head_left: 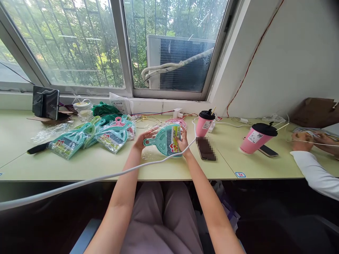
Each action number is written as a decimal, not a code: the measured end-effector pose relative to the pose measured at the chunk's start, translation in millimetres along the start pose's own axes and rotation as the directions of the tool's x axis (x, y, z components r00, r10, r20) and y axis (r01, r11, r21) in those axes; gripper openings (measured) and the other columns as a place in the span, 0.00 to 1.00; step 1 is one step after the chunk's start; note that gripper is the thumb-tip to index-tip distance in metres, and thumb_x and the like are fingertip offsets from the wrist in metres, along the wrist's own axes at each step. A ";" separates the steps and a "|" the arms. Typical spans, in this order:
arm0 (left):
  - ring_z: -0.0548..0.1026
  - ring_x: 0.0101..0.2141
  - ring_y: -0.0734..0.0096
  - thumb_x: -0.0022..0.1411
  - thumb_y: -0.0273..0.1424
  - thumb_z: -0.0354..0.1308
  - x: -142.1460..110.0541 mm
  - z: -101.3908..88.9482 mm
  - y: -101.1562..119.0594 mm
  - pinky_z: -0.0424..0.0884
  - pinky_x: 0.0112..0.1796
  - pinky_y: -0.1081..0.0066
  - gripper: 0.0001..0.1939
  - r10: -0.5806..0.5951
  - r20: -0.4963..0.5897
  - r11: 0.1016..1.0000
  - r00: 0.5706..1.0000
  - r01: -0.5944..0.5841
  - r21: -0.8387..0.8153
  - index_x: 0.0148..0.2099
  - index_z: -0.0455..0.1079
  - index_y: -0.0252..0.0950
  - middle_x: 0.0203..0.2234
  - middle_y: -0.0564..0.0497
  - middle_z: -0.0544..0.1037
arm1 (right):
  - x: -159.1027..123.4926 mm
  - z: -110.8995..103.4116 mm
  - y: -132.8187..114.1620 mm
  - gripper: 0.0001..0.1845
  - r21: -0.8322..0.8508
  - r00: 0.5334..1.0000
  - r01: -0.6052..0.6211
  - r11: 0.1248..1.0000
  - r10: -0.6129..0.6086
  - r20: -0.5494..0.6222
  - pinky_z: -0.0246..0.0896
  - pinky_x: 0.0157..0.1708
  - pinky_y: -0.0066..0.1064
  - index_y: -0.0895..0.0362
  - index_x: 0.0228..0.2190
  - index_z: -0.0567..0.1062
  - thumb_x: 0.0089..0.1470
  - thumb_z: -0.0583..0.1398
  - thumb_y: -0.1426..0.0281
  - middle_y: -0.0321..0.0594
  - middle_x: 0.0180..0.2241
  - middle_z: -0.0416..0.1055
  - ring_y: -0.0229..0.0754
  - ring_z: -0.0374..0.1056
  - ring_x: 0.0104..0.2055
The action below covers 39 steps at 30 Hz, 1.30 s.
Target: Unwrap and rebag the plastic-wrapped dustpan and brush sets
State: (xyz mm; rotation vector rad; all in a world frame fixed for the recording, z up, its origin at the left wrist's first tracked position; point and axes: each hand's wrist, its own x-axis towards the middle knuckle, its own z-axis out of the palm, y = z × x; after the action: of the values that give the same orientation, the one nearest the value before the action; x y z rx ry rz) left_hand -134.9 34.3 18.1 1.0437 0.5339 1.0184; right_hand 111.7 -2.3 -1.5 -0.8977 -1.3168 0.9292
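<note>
A mint-green mini dustpan (160, 143) with a dark-bristled brush lying in it is held just over the table in front of me. A yellow printed label (175, 139) covers its right part. At the handle end, my left hand (143, 138) is closed, its fingers reaching along the upper side of the handle. My right hand (182, 141) grips the wide end, thumb over the label and the other fingers partly hidden behind. Some clear plastic shows around the dustpan. Beyond it lies a pink item (177, 122) in clear wrap, partly covered.
Bagged dustpan sets (69, 140) are piled on the left, by a black-handled tool (38, 148). A white cable (106, 176) crosses before my arms. On the right are a phone (206, 148), pink cups (203, 124) and a co-worker's hands (303, 141).
</note>
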 end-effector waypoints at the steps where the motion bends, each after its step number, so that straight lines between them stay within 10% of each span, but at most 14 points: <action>1: 0.79 0.44 0.62 0.60 0.31 0.54 0.7 -1.2 -0.6 0.73 0.30 0.75 0.31 -0.008 -0.010 1.000 1.000 0.008 -0.005 0.66 0.62 0.33 0.56 0.42 0.74 | 0.1 -0.1 0.4 0.36 -0.038 0.999 0.028 0.999 -0.029 -0.016 0.71 0.50 0.38 0.44 0.60 0.56 0.52 0.60 0.64 0.43 0.60 0.62 0.47 0.65 0.59; 8: 0.75 0.51 0.60 0.59 0.39 0.59 14.2 -7.4 -9.4 0.75 0.36 0.73 0.30 -0.003 -0.181 0.996 0.983 0.019 0.085 0.63 0.65 0.41 0.59 0.44 0.72 | 0.4 1.1 3.5 0.31 -0.173 0.987 0.040 0.984 -0.066 -0.148 0.71 0.47 0.38 0.45 0.57 0.61 0.51 0.59 0.67 0.43 0.54 0.68 0.47 0.68 0.54; 13: 0.74 0.53 0.58 0.58 0.42 0.61 21.9 -6.7 -17.3 0.75 0.42 0.68 0.26 0.005 -0.382 0.998 0.924 0.018 0.056 0.58 0.66 0.42 0.59 0.44 0.71 | 4.7 -0.7 10.3 0.07 -0.320 0.988 -0.005 0.948 -0.045 -0.147 0.66 0.52 0.42 0.54 0.32 0.75 0.51 0.58 0.68 0.42 0.42 0.73 0.47 0.69 0.49; 24: 0.76 0.50 0.59 0.60 0.42 0.58 18.8 -12.3 -17.2 0.76 0.41 0.67 0.19 0.059 -0.487 0.998 0.871 -0.034 0.059 0.50 0.68 0.39 0.52 0.43 0.76 | 5.5 -11.4 14.7 0.22 -0.295 0.991 0.016 0.955 0.024 0.131 0.61 0.59 0.46 0.53 0.42 0.80 0.47 0.67 0.55 0.46 0.51 0.64 0.53 0.64 0.57; 32: 0.77 0.46 0.62 0.64 0.36 0.53 20.5 -10.3 -14.9 0.75 0.41 0.67 0.14 0.126 -0.615 0.982 0.779 -0.007 0.191 0.50 0.68 0.38 0.47 0.43 0.78 | -0.4 -19.4 5.9 0.43 -0.356 0.945 -0.073 0.931 0.179 0.273 0.48 0.67 0.48 0.48 0.55 0.73 0.34 0.73 0.69 0.43 0.58 0.58 0.56 0.56 0.65; 36: 0.70 0.55 0.60 0.64 0.33 0.54 21.0 -5.3 -10.6 0.70 0.51 0.63 0.20 0.433 -0.691 0.796 0.579 0.114 0.595 0.58 0.63 0.40 0.56 0.43 0.70 | 1.9 -17.9 9.9 0.43 -0.323 0.952 -0.112 0.940 0.195 0.236 0.47 0.67 0.50 0.54 0.54 0.75 0.31 0.74 0.70 0.48 0.57 0.62 0.58 0.58 0.64; 39: 0.64 0.60 0.55 0.64 0.33 0.54 15.1 14.5 -9.8 0.58 0.61 0.56 0.17 0.554 -0.465 0.491 0.690 0.180 0.852 0.55 0.67 0.40 0.56 0.43 0.70 | 5.0 -15.2 16.1 0.43 -0.297 0.961 -0.112 0.948 0.179 0.208 0.49 0.66 0.51 0.54 0.51 0.76 0.27 0.75 0.71 0.45 0.54 0.65 0.57 0.60 0.62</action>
State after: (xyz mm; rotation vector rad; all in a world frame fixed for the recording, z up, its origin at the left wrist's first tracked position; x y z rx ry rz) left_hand -112.5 39.8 17.0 1.6194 1.7627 1.4188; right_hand 126.4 8.3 -15.2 -1.1459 -1.6309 1.0003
